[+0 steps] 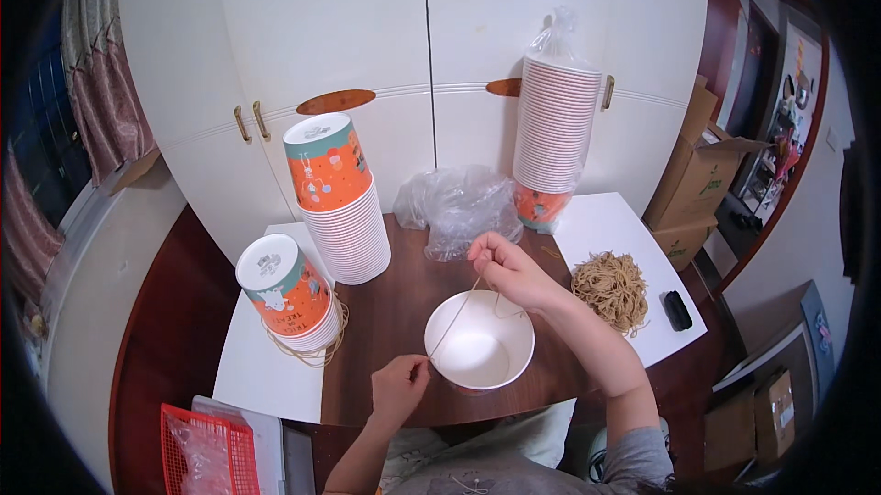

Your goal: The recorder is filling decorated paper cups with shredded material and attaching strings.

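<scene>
A thin tan string [456,319] is stretched slantwise between my two hands, over a white paper bucket [480,348]. The bucket stands upright on the brown table near its front edge, open end up. My left hand [401,387] pinches the string's lower end at the bucket's left rim. Above the far right rim, my right hand [510,267] is closed on the upper end, with a loose strand hanging under it. To the right of my right forearm lies a heaped tangle of tan string [609,291].
Upside-down stacks of orange and teal paper buckets stand left, a tall one [330,197] and a short one [286,289] ringed with string. Behind are a crumpled plastic bag [463,206] and a bagged bucket stack [556,128]. A black object [677,311] lies right; a red basket [209,449] sits lower left.
</scene>
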The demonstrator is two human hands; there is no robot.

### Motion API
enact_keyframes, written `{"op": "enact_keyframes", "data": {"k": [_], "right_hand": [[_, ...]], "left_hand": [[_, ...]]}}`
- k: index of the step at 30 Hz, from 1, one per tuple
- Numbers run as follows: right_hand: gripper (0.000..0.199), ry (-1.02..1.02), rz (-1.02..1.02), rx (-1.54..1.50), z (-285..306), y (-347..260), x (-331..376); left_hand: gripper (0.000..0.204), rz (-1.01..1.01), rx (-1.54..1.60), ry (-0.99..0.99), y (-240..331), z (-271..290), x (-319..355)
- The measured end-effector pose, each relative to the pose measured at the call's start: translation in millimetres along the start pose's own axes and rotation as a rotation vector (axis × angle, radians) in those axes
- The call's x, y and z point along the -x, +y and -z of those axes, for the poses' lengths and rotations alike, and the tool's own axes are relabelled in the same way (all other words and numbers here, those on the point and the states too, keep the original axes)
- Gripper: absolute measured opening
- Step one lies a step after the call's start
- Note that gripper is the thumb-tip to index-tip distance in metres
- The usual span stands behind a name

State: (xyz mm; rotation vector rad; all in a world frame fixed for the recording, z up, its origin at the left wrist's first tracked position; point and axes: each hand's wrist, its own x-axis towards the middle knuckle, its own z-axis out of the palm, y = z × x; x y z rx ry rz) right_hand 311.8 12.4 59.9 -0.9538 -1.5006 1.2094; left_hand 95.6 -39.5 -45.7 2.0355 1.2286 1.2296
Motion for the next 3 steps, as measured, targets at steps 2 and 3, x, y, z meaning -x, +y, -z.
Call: {"op": "enact_keyframes", "data": {"k": [2, 3], "right_hand": [[0.012, 0.017, -0.003, -0.007, -0.9, -1.7, 0.4], [0.012, 0.015, -0.002, -0.007, -1.3, -1.8, 0.1]], "left_hand": [[0.009, -0.034, -0.043, 0.007, -2.9, -1.8, 2.4], [0.009, -0.039, -0.054, 0.011, -4.0, -1.8, 3.6]]}}
